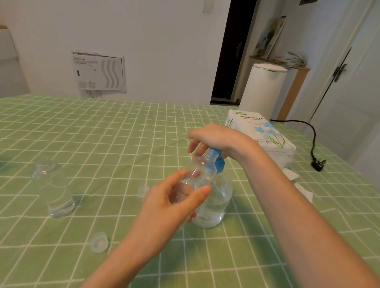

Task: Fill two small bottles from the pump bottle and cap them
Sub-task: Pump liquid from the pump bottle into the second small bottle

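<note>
Green checked tablecloth (97, 128), tissue box (260, 130) far right, black power cord (318, 165) beside it, white bin (262, 88) behind.

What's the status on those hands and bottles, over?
Left hand grips small bottle at the blue spout of the pump bottle. Right hand rests on the pump top. Second bottle and two caps wait aside; no obstruction seen.

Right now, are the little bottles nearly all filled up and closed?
Not yet. The left hand holds one small bottle at the spout of the pump bottle while the right hand presses its top. The other small bottle stands uncapped; both caps lie on the table.
</note>
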A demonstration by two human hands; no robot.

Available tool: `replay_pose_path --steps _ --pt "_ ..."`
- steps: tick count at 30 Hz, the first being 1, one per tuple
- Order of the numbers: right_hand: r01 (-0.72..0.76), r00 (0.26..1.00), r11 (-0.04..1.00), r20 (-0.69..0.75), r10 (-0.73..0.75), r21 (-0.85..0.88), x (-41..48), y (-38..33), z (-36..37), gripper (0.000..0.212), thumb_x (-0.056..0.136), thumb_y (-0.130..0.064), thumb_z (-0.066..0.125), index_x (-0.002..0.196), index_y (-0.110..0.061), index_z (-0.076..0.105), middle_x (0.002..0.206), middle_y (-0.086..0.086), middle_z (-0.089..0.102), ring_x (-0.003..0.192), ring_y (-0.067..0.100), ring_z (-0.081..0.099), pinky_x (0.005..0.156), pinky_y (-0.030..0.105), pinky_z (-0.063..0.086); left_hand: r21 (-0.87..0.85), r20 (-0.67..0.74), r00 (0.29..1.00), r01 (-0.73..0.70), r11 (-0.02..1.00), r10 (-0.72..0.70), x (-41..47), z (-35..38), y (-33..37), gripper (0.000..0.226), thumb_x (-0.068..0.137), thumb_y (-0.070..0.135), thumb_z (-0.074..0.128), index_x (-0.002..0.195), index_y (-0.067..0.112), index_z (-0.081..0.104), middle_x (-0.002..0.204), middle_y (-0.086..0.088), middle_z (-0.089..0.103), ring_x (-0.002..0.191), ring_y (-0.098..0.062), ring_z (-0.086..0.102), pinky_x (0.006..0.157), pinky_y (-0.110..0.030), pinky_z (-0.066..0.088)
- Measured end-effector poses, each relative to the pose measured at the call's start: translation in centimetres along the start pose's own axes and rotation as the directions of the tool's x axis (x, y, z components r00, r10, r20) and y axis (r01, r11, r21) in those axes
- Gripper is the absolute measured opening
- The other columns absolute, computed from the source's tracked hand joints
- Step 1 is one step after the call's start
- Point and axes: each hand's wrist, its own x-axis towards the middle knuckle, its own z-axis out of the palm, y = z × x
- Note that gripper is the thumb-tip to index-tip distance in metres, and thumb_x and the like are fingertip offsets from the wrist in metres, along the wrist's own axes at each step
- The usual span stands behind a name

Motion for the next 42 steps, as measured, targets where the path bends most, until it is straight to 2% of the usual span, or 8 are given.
replay_pose_path --steps 10,15,21,23,27,32,36,42 --pt "0.006 1.0 1.0 -0.014 -0.006 0.002 0.0 -0.1 0.1 0.028 0.09 -0.029 0.043 0.08 -0.02 0.067 0.115 0.01 0.065 0.104 0.029 0.062 0.08 0.035 0.047 -0.019 -0.024 1.0 0.007 1.0 -0.008 0.0 0.3 -0.3 0.04 0.059 0.045 0.066 0.097 0.032 0.066 0.067 -0.001 0.064 0.05 -0.008 0.059 0.049 -0.018 0.049" --pt "0.031 1.0 0.999 -0.004 -0.031 -0.013 -0.1 0.2 0.6 0.028 0.092 -0.026 0.044 0.075 -0.019 0.065 0.114 0.014 0.066 0.082 0.026 0.056 0.066 0.029 0.043 -0.008 -0.026 0.999 0.028 1.0 -0.028 -0.2 0.3 -0.7 0.04 0.06 0.045 0.066 0.097 0.032 0.066 0.07 -0.004 0.064 0.05 -0.008 0.06 0.05 -0.021 0.051" --pt "0.033 0.999 0.998 -0.02 -0.034 -0.044 -0.2 0.2 0.4 0.027 0.092 -0.027 0.045 0.074 -0.02 0.064 0.112 0.011 0.066 0.088 0.027 0.058 0.069 0.03 0.044 -0.007 -0.031 0.999 0.023 1.0 -0.023 -0.1 0.4 -0.7 0.045 0.058 0.048 0.065 0.099 0.032 0.065 0.071 -0.004 0.064 0.051 -0.009 0.06 0.05 -0.021 0.051" --pt "0.033 0.999 0.999 -0.032 -0.034 -0.038 -0.3 -0.1 0.0 0.025 0.091 -0.028 0.046 0.08 -0.018 0.066 0.111 0.011 0.067 0.092 0.027 0.06 0.072 0.031 0.045 -0.011 -0.031 0.999 0.015 1.0 -0.016 0.0 0.4 -0.5 0.044 0.058 0.048 0.065 0.099 0.031 0.065 0.068 -0.001 0.064 0.051 -0.009 0.06 0.049 -0.02 0.05" --pt "0.056 0.996 0.996 -0.065 -0.06 -0.065 -0.5 -0.7 -0.6 0.026 0.092 -0.028 0.047 0.096 -0.012 0.068 0.106 0.01 0.07 0.083 0.022 0.057 0.058 0.025 0.038 -0.023 -0.028 1.0 0.006 1.0 -0.006 0.1 0.5 -0.3 0.044 0.058 0.048 0.064 0.099 0.031 0.065 0.063 0.004 0.061 0.051 -0.008 0.058 0.048 -0.019 0.048" --pt "0.046 0.997 0.998 -0.063 -0.048 -0.04 -0.5 -0.6 -0.3 0.025 0.09 -0.024 0.046 0.073 -0.018 0.064 0.107 0.013 0.069 0.085 0.027 0.058 0.065 0.028 0.043 -0.019 -0.02 1.0 0.014 1.0 -0.014 0.1 0.5 -0.4 0.042 0.06 0.047 0.065 0.099 0.03 0.065 0.064 0.004 0.061 0.051 -0.007 0.058 0.048 -0.017 0.047" --pt "0.047 0.996 0.998 -0.07 -0.049 -0.031 -0.3 -0.1 0.1 0.023 0.089 -0.023 0.048 0.072 -0.018 0.063 0.108 0.013 0.07 0.082 0.025 0.057 0.066 0.028 0.043 -0.02 -0.007 1.0 0.027 0.999 -0.027 -0.1 0.4 -0.6 0.031 0.07 0.04 0.066 0.1 0.031 0.065 0.067 -0.002 0.062 0.051 -0.007 0.057 0.048 -0.019 0.048" --pt "0.039 0.997 0.999 -0.064 -0.04 -0.026 -0.4 0.0 0.6 0.021 0.088 -0.024 0.049 0.077 -0.017 0.065 0.108 0.014 0.07 0.085 0.026 0.06 0.071 0.031 0.043 -0.018 -0.022 0.999 0.048 0.999 -0.048 -0.1 0.4 -0.9 0.031 0.073 0.031 0.068 0.104 0.026 0.064 0.07 -0.007 0.061 0.051 -0.009 0.057 0.05 -0.023 0.05"
